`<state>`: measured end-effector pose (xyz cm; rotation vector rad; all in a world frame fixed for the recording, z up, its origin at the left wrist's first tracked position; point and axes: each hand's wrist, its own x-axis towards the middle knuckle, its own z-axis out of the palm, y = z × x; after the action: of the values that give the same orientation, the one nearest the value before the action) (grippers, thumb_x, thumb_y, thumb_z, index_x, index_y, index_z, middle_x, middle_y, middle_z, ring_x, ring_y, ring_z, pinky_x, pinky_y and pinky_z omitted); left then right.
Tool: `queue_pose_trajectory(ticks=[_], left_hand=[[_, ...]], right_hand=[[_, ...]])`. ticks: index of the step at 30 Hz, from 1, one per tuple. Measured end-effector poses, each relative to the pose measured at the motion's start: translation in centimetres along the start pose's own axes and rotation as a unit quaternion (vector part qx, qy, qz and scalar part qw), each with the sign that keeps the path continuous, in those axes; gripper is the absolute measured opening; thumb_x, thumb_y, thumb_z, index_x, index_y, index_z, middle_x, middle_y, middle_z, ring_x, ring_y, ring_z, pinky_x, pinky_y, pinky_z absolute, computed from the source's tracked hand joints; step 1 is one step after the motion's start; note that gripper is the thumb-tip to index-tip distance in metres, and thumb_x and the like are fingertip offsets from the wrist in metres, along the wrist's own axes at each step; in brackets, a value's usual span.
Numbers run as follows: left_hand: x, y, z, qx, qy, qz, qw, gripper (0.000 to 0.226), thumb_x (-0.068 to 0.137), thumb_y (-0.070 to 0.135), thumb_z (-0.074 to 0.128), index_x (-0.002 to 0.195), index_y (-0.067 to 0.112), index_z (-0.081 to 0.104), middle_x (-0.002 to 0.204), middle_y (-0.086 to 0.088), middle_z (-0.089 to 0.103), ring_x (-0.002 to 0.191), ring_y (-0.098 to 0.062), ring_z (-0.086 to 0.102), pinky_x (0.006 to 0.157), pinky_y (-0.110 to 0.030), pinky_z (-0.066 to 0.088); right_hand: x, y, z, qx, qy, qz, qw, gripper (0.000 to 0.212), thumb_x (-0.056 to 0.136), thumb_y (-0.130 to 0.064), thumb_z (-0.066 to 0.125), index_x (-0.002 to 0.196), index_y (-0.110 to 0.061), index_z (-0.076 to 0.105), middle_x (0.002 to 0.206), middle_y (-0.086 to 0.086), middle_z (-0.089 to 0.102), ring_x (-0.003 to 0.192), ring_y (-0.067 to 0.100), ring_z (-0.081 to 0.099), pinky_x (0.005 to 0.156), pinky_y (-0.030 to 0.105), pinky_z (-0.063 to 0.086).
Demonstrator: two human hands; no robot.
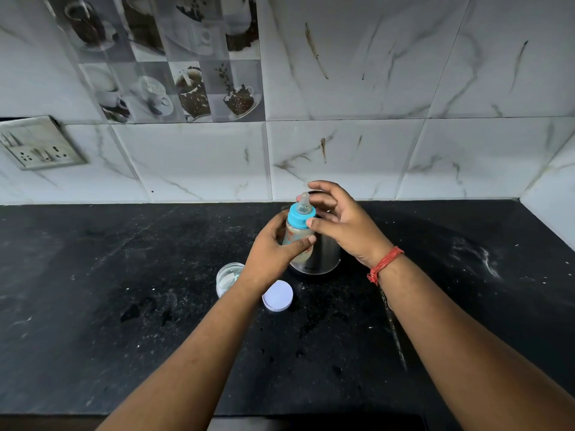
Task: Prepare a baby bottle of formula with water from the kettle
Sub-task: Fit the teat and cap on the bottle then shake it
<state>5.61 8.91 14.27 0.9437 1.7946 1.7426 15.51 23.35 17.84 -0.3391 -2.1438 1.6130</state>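
Note:
The baby bottle (298, 233) is upright above the black counter, with a blue collar (300, 216) and a clear teat on top and pale milky liquid inside. My left hand (273, 247) is wrapped around its body. My right hand (340, 220) hovers beside the top with fingers spread; its thumb touches the blue collar. Right behind the bottle stands the steel kettle (325, 255), partly hidden by my hands.
A small clear jar (228, 276) with white powder stands open left of my left wrist. Its white lid (278, 295) lies on the counter beside it. White specks dot the black counter (124, 290). A wall socket (40, 144) sits at the far left of the tiled wall.

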Motion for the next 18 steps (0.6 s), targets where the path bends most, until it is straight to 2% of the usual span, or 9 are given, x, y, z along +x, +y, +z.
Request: queue_pose_trajectory(ticks=[2, 6, 9, 11, 13, 16, 18], left_hand=[[0.1, -0.1, 0.0, 0.003, 0.003, 0.002, 1.000, 0.052, 0.085, 0.017, 0.084, 0.131, 0.025, 0.062, 0.116, 0.005, 0.075, 0.109, -0.011, 0.071, 0.095, -0.029, 0.057], [0.2, -0.3, 0.2, 0.016, -0.003, 0.002, 1.000, 0.054, 0.085, 0.018, 0.084, 0.133, 0.026, 0.061, 0.116, 0.007, 0.075, 0.109, -0.010, 0.071, 0.093, -0.028, 0.058], [0.2, -0.2, 0.2, 0.014, -0.006, 0.002, 1.000, 0.054, 0.085, 0.020, 0.084, 0.133, 0.026, 0.061, 0.117, 0.007, 0.075, 0.109, -0.010, 0.071, 0.094, -0.029, 0.058], [0.3, -0.2, 0.0, 0.000, -0.013, 0.001, 1.000, 0.053, 0.085, 0.018, 0.083, 0.133, 0.024, 0.061, 0.118, 0.004, 0.075, 0.111, -0.013, 0.071, 0.096, -0.032, 0.058], [0.4, 0.0, -0.2, -0.011, -0.022, -0.003, 1.000, 0.054, 0.085, 0.017, 0.083, 0.134, 0.023, 0.061, 0.118, 0.003, 0.075, 0.112, -0.015, 0.071, 0.097, -0.033, 0.058], [0.6, 0.1, 0.0, -0.006, -0.015, 0.005, 1.000, 0.054, 0.085, 0.014, 0.083, 0.134, 0.021, 0.062, 0.116, 0.003, 0.076, 0.109, -0.013, 0.072, 0.095, -0.030, 0.058], [0.6, 0.0, 0.3, 0.002, 0.001, 0.015, 1.000, 0.052, 0.085, 0.013, 0.083, 0.133, 0.020, 0.063, 0.114, 0.003, 0.076, 0.108, -0.013, 0.072, 0.096, -0.032, 0.057]], right_hand=[[0.1, -0.1, 0.0, -0.011, 0.009, 0.002, 1.000, 0.060, 0.087, 0.005, 0.072, 0.139, -0.016, 0.050, 0.124, -0.002, 0.066, 0.116, 0.008, 0.064, 0.107, 0.030, 0.050], [0.3, -0.1, 1.1, -0.057, 0.046, -0.006, 0.997, 0.058, 0.081, -0.008, 0.083, 0.131, -0.022, 0.055, 0.109, -0.010, 0.056, 0.101, 0.003, 0.062, 0.094, 0.029, 0.056], [0.4, -0.1, 0.9, -0.058, 0.032, -0.009, 0.998, 0.060, 0.083, -0.013, 0.082, 0.133, -0.026, 0.053, 0.114, -0.010, 0.057, 0.110, 0.006, 0.062, 0.100, 0.031, 0.055], [0.4, 0.0, 0.2, -0.026, -0.003, -0.004, 1.000, 0.062, 0.086, -0.011, 0.079, 0.139, -0.025, 0.049, 0.127, -0.005, 0.062, 0.121, 0.013, 0.062, 0.108, 0.034, 0.050], [0.5, 0.0, -0.4, 0.001, -0.032, 0.002, 0.999, 0.061, 0.089, -0.007, 0.075, 0.141, -0.023, 0.048, 0.133, 0.002, 0.065, 0.126, 0.016, 0.061, 0.109, 0.035, 0.048], [0.6, -0.1, 0.0, -0.004, 0.006, -0.004, 1.000, 0.057, 0.085, -0.006, 0.079, 0.134, -0.022, 0.054, 0.121, -0.002, 0.070, 0.119, 0.012, 0.064, 0.105, 0.033, 0.049], [0.6, 0.0, 0.9, -0.010, 0.057, -0.011, 0.998, 0.054, 0.081, -0.008, 0.083, 0.125, -0.026, 0.057, 0.115, -0.005, 0.070, 0.115, 0.014, 0.066, 0.104, 0.039, 0.052]])
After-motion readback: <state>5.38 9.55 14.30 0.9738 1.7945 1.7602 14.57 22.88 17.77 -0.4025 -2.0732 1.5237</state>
